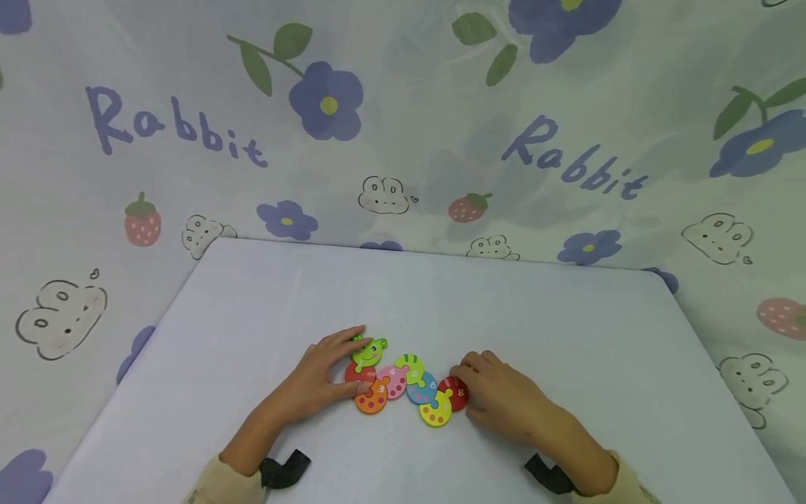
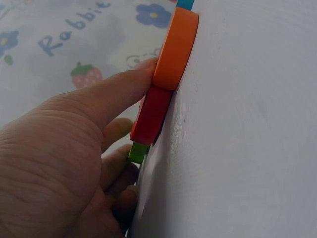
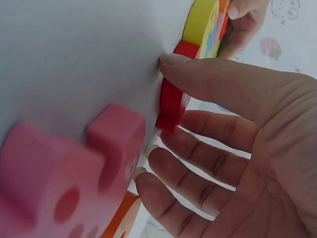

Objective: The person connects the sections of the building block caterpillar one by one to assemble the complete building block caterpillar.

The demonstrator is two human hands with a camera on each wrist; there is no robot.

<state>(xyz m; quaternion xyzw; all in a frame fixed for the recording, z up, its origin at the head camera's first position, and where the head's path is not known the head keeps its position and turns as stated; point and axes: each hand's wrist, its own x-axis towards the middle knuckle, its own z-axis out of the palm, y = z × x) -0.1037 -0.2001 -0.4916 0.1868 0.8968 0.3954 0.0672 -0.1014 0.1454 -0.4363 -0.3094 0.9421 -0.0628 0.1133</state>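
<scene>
A joined row of numbered wooden caterpillar puzzle pieces lies on the white table. It runs from a green head piece (image 1: 367, 353) to a red piece marked 8 (image 1: 458, 393). My left hand (image 1: 317, 378) spans the head end, its thumb touching where the orange piece (image 1: 371, 397) meets a red one, its fairly straight fingers beside the head. My right hand (image 1: 506, 392) pinches the red 8 piece between thumb and forefinger; its other fingers spread loosely in the right wrist view. Close to those fingers are a pink piece (image 3: 116, 144) and an orange piece (image 3: 123, 215), hidden in the head view.
The white tabletop (image 1: 441, 301) stretches beyond both hands. A printed cloth (image 1: 415, 126) with flowers, rabbits and strawberries hangs behind it. Black straps (image 1: 285, 469) show at both wrists, near the table's front.
</scene>
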